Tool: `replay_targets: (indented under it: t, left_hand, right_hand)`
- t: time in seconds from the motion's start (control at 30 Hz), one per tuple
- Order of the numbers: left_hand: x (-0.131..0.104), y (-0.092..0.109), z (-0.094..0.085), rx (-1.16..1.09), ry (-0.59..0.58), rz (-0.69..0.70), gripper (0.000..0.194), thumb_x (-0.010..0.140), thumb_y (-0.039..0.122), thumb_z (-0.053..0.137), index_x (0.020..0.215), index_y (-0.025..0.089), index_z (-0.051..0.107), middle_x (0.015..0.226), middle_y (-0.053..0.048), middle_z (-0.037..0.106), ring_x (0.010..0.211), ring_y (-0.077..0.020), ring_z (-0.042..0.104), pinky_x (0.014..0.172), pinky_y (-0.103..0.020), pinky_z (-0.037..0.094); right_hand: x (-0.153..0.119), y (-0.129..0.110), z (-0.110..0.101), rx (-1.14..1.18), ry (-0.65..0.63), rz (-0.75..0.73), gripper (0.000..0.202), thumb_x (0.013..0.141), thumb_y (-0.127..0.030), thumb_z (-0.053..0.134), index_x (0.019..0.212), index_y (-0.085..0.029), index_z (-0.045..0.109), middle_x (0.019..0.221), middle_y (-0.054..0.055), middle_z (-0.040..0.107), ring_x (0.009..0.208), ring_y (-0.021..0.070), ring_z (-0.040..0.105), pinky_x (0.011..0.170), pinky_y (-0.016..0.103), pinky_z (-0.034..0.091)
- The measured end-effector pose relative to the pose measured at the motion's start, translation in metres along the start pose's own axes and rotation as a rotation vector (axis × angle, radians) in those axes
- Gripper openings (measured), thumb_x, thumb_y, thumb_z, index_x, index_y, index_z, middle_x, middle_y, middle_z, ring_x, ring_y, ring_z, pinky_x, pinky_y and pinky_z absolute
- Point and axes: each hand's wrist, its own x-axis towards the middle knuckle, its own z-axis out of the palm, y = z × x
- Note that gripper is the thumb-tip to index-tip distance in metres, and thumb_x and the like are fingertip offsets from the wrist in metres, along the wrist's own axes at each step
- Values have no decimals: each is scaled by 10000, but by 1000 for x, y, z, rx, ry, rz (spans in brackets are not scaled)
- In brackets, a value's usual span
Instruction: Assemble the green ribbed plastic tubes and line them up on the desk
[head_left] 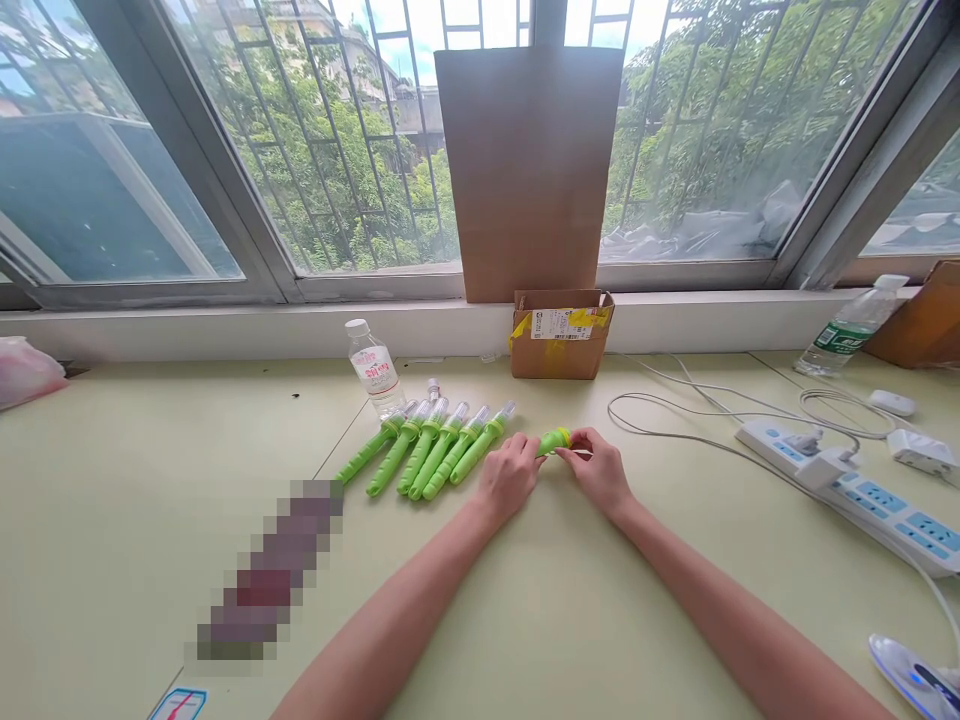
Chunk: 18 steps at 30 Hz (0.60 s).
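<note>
A green tube-like piece [553,441] with a yellowish-green collar is held between my two hands, above the pale green table [585,610]. My left hand [511,476] is wrapped round its left end and hides much of it. The fingers of my right hand [598,467] pinch at its right end, by the collar. Just left of my left hand, several green tubes with clear tips [448,450] lie side by side, slanting, their clear tips pointing away from me.
Behind the tubes stands a water bottle [376,372]. An open cardboard box [559,350] sits by the window ledge. Cables and a power strip [862,495] lie at the right, with another bottle [847,330] behind. A pixelated patch covers something at the left.
</note>
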Motion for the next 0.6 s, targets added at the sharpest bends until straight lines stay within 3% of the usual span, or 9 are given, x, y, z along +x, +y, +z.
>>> replay_targets:
  t: [0.2,0.37,0.6]
  left_hand:
    - [0,-1,-1,-12,18,-47,100,821,259,583,905,212,559,884,-30,563,655,-126,545,448,-243,324]
    - [-1,0,1,14,76,-9,100,870,283,519,881,200,573,781,-22,544,658,-133,537,540,-249,376]
    - [-1,1,0,37,74,0,97,870,269,522,904,194,573,793,-30,557,699,-144,544,597,-263,399]
  right_hand:
    - [-1,0,0,7,-27,27,350,719,-519,655,820,-201,547,841,59,666,752,225,670,694,395,575]
    - [0,-1,-1,40,-37,34,368,702,-494,687,850,-198,526,934,71,662,763,216,671,693,393,579]
    - [0,-2,0,43,-34,-25,416,674,-510,709,871,-195,521,999,88,660,846,217,653,776,427,577]
